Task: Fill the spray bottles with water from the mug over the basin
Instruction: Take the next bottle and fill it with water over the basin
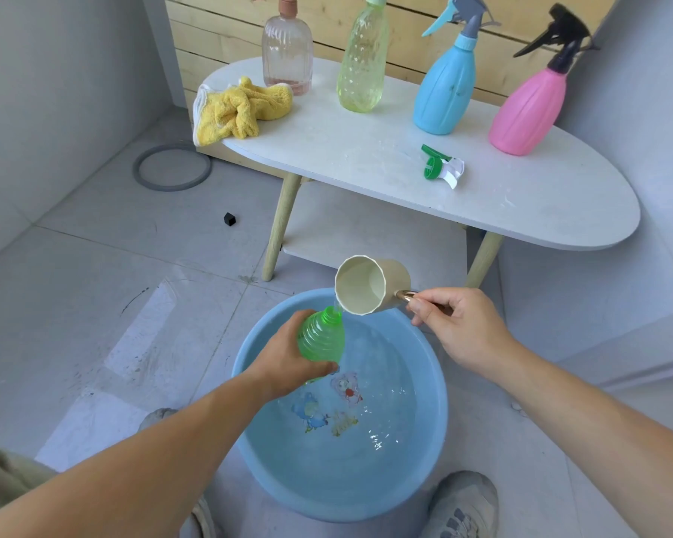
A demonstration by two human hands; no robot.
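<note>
Left grip (288,363) holds the green ribbed plastic bottle (321,339); right grip (459,328) holds the tilted cream mug (370,285). A hasty pour could miss the narrow neck.

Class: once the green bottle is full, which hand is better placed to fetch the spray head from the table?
Probably right: the right hand, holding the cream plastic mug, is nearer the green-and-white spray head; the left hand grips the translucent green bottle.
</note>
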